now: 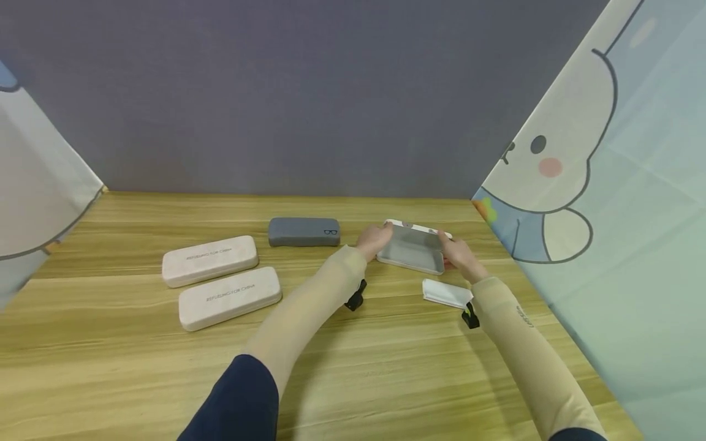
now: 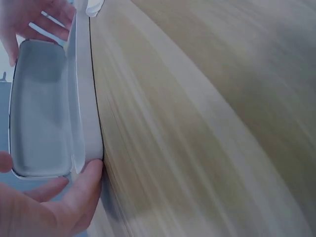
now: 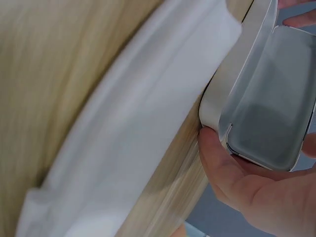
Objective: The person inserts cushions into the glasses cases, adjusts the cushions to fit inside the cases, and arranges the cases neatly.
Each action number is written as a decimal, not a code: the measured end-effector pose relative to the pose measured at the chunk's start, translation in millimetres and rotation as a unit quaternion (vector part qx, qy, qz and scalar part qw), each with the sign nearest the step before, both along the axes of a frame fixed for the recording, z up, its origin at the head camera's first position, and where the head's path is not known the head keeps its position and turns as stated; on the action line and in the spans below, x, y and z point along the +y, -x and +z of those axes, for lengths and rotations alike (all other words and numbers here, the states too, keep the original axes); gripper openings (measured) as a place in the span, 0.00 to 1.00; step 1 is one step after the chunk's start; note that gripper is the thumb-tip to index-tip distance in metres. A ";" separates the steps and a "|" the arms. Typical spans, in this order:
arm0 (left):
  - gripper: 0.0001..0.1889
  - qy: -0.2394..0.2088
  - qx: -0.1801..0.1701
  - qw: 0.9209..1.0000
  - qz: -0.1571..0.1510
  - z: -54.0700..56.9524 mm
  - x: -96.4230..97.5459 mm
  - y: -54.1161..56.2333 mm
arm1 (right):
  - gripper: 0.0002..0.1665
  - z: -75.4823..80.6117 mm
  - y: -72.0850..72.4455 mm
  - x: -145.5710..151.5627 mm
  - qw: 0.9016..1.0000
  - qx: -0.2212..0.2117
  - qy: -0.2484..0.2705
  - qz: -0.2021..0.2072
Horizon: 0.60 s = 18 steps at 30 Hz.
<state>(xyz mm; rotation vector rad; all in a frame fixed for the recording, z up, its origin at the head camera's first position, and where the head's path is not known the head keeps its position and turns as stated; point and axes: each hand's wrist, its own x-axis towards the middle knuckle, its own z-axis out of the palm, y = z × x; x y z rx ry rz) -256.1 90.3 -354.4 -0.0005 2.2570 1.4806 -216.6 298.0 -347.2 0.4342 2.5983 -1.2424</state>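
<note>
An open white glasses case [image 1: 410,252] with a grey lining stands on the table at the back right, its lid raised. My left hand [image 1: 375,240] grips the case's left end, thumb near the lid edge and a finger against the base, as the left wrist view shows. At the opposite end my right hand [image 1: 461,257] holds it the same way, fingers [image 3: 217,153] around the corner by the hinge. The lined inside of the case [image 2: 42,108] holds nothing visible. Just in front of it lies a folded white cloth [image 1: 445,293], close below my right wrist.
Two pale glasses cases, one behind [image 1: 209,261] and one nearer [image 1: 230,298], lie closed at the left with lettering on top. A closed grey-blue glasses case [image 1: 304,232] sits at the back middle. A grey panel [image 1: 287,110] rises behind the wooden table [image 1: 375,380]; printed curtains flank it.
</note>
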 end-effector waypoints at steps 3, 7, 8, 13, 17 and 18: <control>0.34 0.001 -0.002 1.000 -0.003 1.6 -8.5 -3.8 | 0.49 -0.4 0.3 -7.2 1.000 0.010 0.000 0.001; 0.35 -0.002 -0.012 1.000 -0.006 2.8 -20.0 -10.0 | 0.47 -0.7 -0.7 -15.0 1.000 0.020 -0.012 0.018; 0.35 -0.008 -0.015 1.000 -0.006 2.8 -23.1 -12.1 | 0.47 -0.7 -1.3 -17.2 0.999 0.021 -0.014 0.024; 0.35 -0.044 -0.023 0.999 -0.003 2.8 -40.0 -23.7 | 0.46 -1.0 -4.2 -29.0 0.998 0.017 -0.018 0.053; 0.35 -0.049 -0.019 0.999 0.011 2.0 -53.3 -30.9 | 0.47 -1.1 -6.2 -39.6 0.997 0.016 -0.024 0.071; 0.36 -0.048 -0.019 0.999 0.014 1.8 -56.6 -32.6 | 0.47 -1.3 -6.6 -42.4 0.997 0.016 -0.027 0.076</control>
